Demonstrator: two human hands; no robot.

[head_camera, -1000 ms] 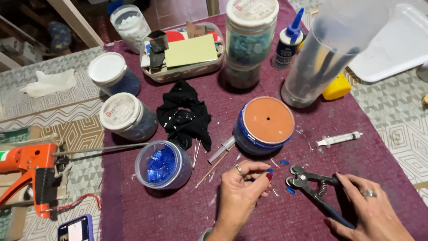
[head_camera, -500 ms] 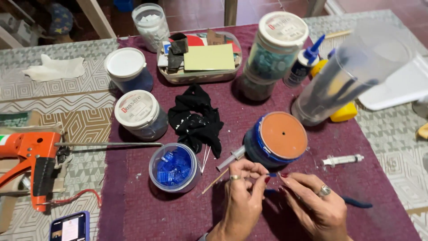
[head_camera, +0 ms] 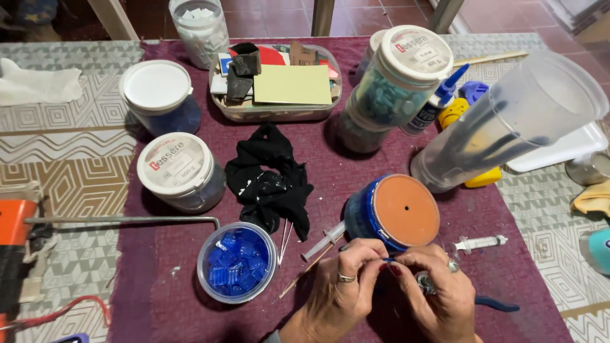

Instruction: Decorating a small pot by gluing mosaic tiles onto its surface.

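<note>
Blue, glassy and small, the tile (head_camera: 386,260) is pinched between the fingertips of the left hand (head_camera: 340,289) and right hand (head_camera: 432,289), just below the upturned pot (head_camera: 397,213); it looks hard, brittle and slippery, best held by its edges. Nearby, an open cup (head_camera: 236,262) holds more blue tiles, and lidded tubs (head_camera: 181,170) hold others.

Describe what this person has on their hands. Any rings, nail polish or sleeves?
Both hands are bare, without gloves. The left hand wears a thin ring. The right hand wears a chunkier silver-coloured ring, and at least one of its nails is painted dark red. A bit of grey cloth shows at the left wrist, perhaps a sleeve.
</note>
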